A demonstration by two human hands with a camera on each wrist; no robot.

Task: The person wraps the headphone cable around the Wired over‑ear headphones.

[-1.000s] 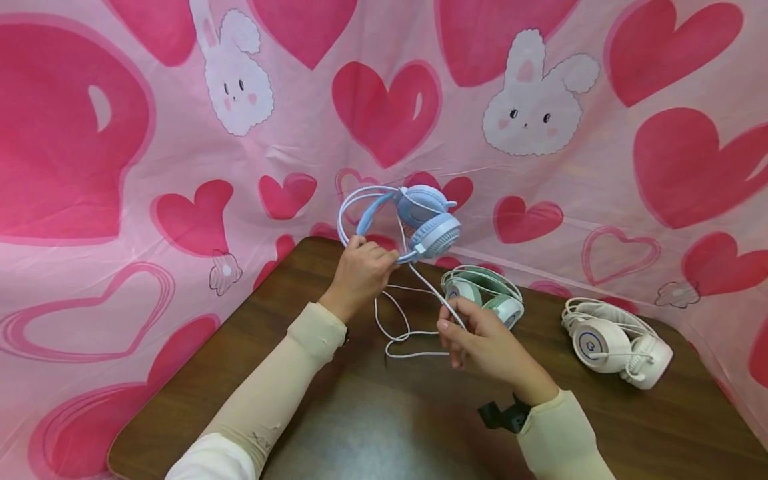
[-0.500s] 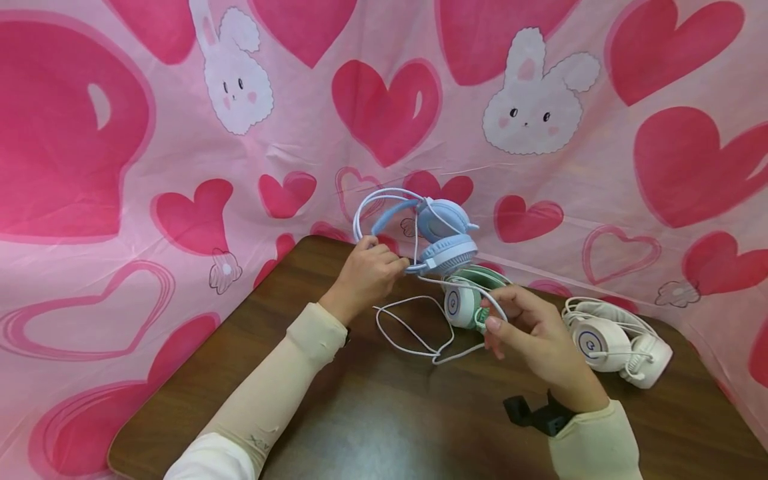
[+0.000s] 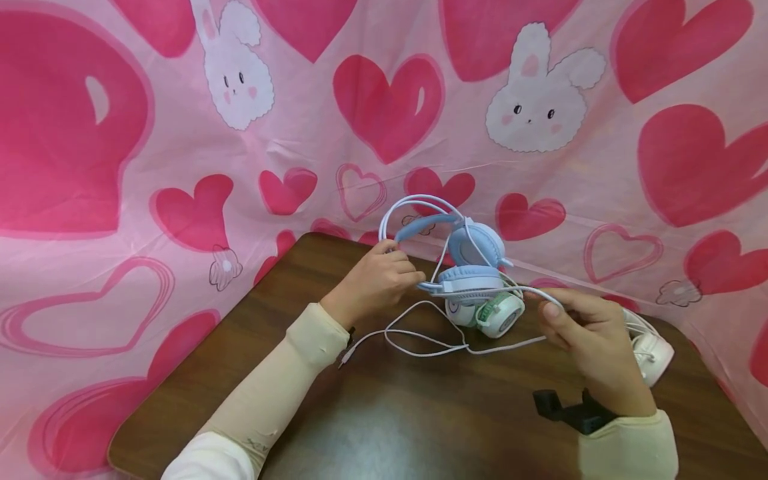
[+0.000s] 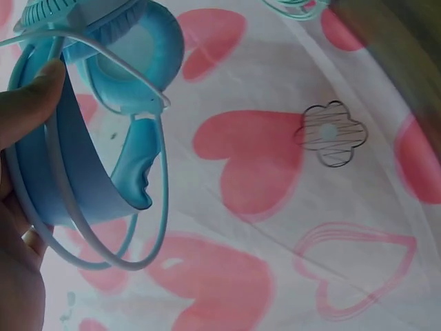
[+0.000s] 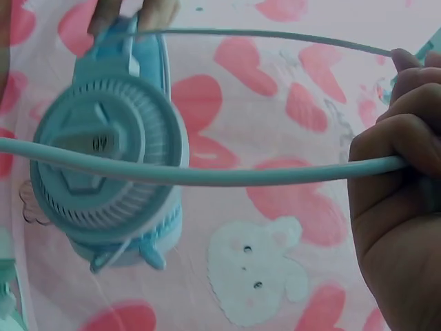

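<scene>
My left hand (image 3: 378,280) grips the headband of a light-blue headset (image 3: 471,279), held up above the back of the table. In the left wrist view the thumb lies over the headband (image 4: 76,172) and its thin outer tubes. To the right, my right hand (image 3: 594,343) pinches the headset's pale cable (image 3: 531,289), which is drawn across in front of the ear cups. The right wrist view shows the cable (image 5: 275,176) running into the curled fingers, with one ear cup (image 5: 103,158) behind it. The rest of the cable loops on the table, its plug (image 3: 342,365) near my left wrist.
Behind the blue headset, a green-and-white headset (image 3: 501,315) stands on the brown table (image 3: 372,420), partly hidden. A white headset (image 3: 654,357) is at the right, mostly covered by my right hand. A pink heart-and-bunny cloth (image 3: 288,143) hangs behind the table.
My left hand has moved slightly right and the blue headset has shifted right and down. My right hand has moved right, pulling the cable along; the plug end has come into sight.
</scene>
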